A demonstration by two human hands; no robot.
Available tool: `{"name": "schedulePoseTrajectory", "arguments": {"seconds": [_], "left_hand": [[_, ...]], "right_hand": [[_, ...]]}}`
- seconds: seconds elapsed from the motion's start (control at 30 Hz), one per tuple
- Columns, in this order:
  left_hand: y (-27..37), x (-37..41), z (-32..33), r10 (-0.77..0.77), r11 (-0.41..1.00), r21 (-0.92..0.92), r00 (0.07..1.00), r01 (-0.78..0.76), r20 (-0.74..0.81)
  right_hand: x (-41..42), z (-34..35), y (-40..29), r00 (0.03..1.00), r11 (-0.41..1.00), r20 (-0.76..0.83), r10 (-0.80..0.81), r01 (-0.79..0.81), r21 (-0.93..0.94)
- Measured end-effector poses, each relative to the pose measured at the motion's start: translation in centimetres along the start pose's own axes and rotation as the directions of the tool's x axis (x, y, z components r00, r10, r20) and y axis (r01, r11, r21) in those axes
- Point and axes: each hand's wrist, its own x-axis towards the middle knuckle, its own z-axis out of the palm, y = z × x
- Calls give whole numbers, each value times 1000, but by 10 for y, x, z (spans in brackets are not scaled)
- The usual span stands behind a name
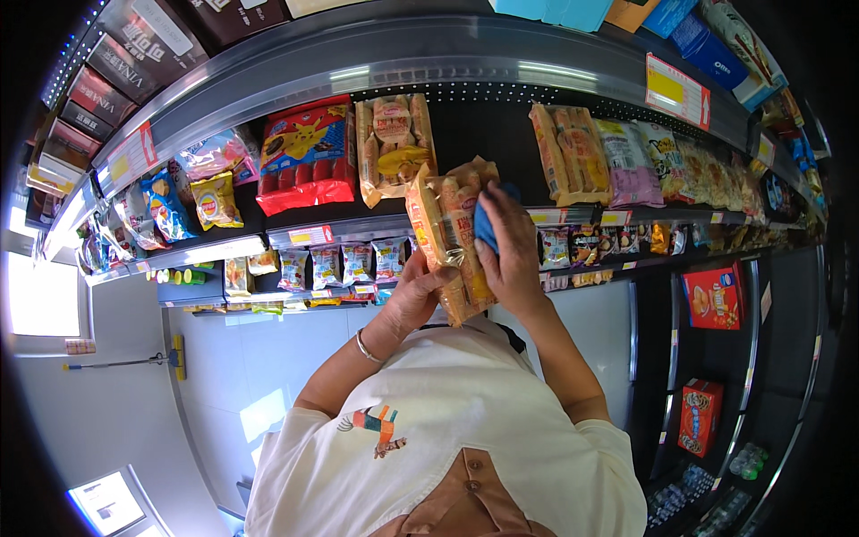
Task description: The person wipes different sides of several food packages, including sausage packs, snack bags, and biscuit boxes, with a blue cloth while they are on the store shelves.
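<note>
A clear-and-yellow plastic bag of finger-shaped biscuits or rolls (451,221) is held up in front of the shelf, tilted. My left hand (417,292) grips its lower left edge, thumb across the front. In my right hand (511,252) is a folded blue cloth (486,225), pressed against the bag's right side. Part of the bag's front is hidden by that hand and the cloth. Two similar bags stand on the shelf behind: one bag (396,151) to the left, another bag (572,158) to the right, with a gap of dark shelf between them.
Beside the left bag stands a red-and-blue snack pack (307,154). Chip bags (217,201) fill the shelf's left, and a pink-and-white bag (634,164) stands on the right. Small snack bags line the lower shelf (342,292). A mop (176,358) lies by the wall at left.
</note>
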Motion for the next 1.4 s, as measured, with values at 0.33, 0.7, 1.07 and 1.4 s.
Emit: {"name": "schedulePoseTrajectory", "arguments": {"seconds": [0.33,0.7,1.07,1.4], "left_hand": [[3,0,-3,6,999,44,1000,-5,-14],[0,3,-3,14,995,101,1000,-16,17],[-4,-2,-5,-46,996,80,999,45,5],[8,-3,0,60,996,66,997,-63,54]], "right_hand": [[3,6,-1,1000,985,-9,19,-17,172],[18,15,-7,999,992,-31,-27,31,119],[35,16,-8,994,993,7,-113,113,25],[4,11,14,990,991,-118,70,-55,124]]}}
